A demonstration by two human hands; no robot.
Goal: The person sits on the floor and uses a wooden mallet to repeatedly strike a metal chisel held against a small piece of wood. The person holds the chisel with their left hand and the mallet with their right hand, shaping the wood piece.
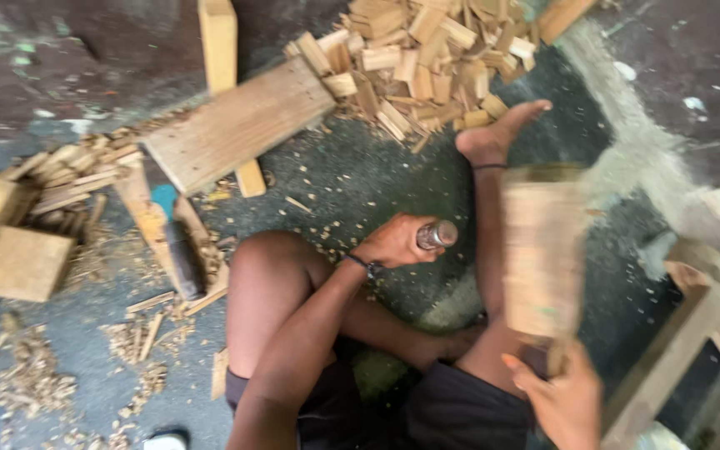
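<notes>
Right hand (564,400) grips a blurred wooden mallet (543,250) by its handle, raised above the floor (360,179). Left hand (393,243) is closed around a metal-ended chisel (437,235) between the legs. Risk: a mistimed blow could strike knuckles or the bare foot (497,133).

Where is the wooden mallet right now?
In the head view, the wooden mallet is right of centre, motion-blurred, gripped from below by the right hand, just right of the person's outstretched leg.
</notes>
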